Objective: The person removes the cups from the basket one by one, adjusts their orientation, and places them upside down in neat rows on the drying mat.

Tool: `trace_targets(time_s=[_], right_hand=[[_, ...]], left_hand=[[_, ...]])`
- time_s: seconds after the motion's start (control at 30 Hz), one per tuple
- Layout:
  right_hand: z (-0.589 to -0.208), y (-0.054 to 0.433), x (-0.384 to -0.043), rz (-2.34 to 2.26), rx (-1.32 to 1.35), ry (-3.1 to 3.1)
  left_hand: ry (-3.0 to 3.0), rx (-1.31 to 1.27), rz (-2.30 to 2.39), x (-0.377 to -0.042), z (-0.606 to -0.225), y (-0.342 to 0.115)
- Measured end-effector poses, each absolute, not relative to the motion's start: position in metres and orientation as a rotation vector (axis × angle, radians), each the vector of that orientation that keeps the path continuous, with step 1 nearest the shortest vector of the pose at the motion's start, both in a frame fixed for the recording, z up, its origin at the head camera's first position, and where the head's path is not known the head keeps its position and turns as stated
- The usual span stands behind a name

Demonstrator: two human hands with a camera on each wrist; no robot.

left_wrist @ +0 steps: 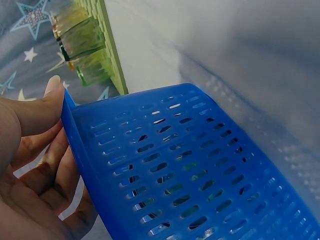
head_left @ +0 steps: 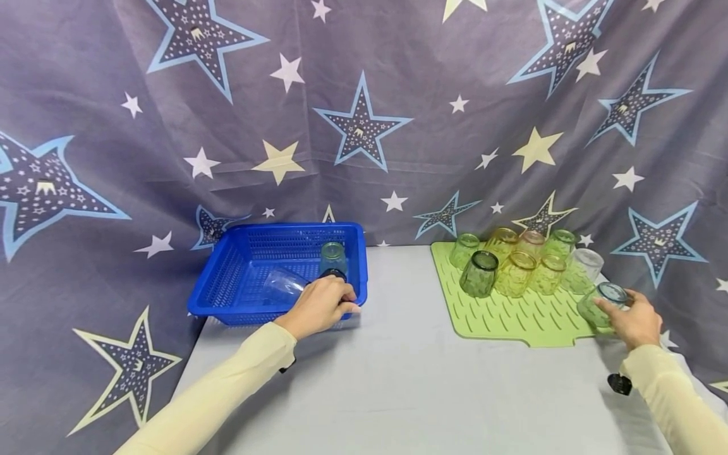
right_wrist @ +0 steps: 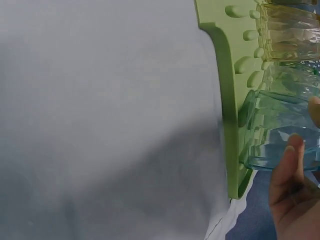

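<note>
At the right edge of the green drying mat (head_left: pixel 495 318), my right hand (head_left: pixel 636 319) grips a pale blue glass (head_left: pixel 594 308). The glass is tilted, its mouth close over the mat. In the right wrist view, the thumb and fingers lie on either side of this glass (right_wrist: pixel 280 132). My left hand (head_left: pixel 323 303) is over the front right rim of the blue basket (head_left: pixel 199 306), its fingers loosely bent. No glass shows between those fingers in the left wrist view; the basket wall (left_wrist: pixel 165 150) hides part of them. A dark glass (head_left: pixel 333 273) is just behind this hand.
Also in the basket are a clear glass (head_left: pixel 281 285) lying on its side and a greenish glass (head_left: pixel 332 253). Several glasses stand upside down on the mat, among them a dark green one (head_left: pixel 479 275) and a clear one (head_left: pixel 582 270). A star-patterned curtain (head_left: pixel 398 183) hangs behind.
</note>
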State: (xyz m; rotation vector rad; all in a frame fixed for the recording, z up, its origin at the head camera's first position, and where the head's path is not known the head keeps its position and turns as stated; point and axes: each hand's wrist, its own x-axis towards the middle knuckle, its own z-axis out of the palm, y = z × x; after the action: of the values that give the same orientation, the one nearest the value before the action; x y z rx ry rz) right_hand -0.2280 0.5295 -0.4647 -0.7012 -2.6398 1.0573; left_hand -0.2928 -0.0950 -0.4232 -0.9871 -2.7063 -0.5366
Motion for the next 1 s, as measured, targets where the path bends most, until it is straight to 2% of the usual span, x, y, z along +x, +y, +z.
trace_targets(time_s=[0.33,0.7,1.0], right_hand=[[-0.459,0.520,-0.235,1.090,-0.738,-2.631],[-0.457,0.500,-0.233,1.098,-0.890,-2.409],[-0.454,0.467,-0.241,1.057,-0.777,-2.336]], left_hand=[[-2.705,-0.965,-0.547,-0.290,-0.417,-0.095],[-2.711,-0.982,-0.509,-0.292,-0.418,-0.095],[-2.753,-1.013,-0.525,-0.293,-0.418,-0.095]])
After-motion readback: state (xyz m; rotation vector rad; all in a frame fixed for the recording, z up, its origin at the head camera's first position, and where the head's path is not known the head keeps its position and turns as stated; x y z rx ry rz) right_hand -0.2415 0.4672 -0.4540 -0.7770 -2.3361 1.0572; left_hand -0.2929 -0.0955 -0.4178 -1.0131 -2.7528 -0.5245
